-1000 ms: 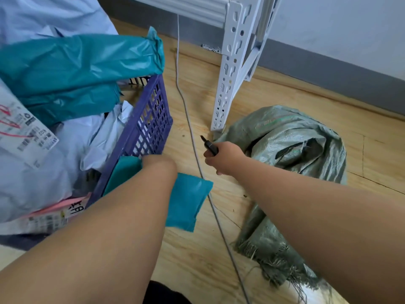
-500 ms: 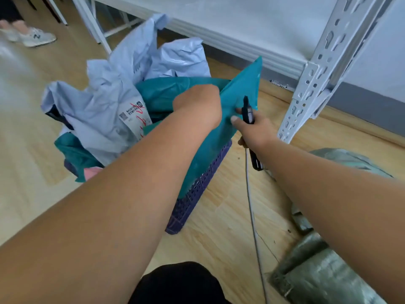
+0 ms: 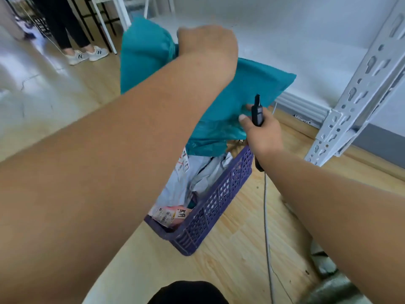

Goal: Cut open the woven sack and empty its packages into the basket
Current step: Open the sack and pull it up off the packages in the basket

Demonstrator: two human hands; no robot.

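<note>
My left hand (image 3: 206, 43) grips the top of a teal plastic package (image 3: 245, 88) and holds it up over the purple slotted basket (image 3: 217, 207). My right hand (image 3: 263, 132) is curled round a black cutter (image 3: 256, 111), its thumb against the teal package's lower edge. The basket holds several packages, among them pale grey mailers (image 3: 192, 178) and a pink one (image 3: 168, 213). A corner of the green woven sack (image 3: 335, 288) lies on the floor at the bottom right, mostly hidden by my right forearm.
A white metal rack upright (image 3: 359, 88) stands to the right of the basket. A grey cable (image 3: 266, 216) runs across the wooden floor. Another person's legs and sneakers (image 3: 87, 54) are at the far left, near chair legs.
My left hand has lifted the teal package from beside the basket to high above it. My right hand with the cutter came up to the package. The view swung left, away from the sack.
</note>
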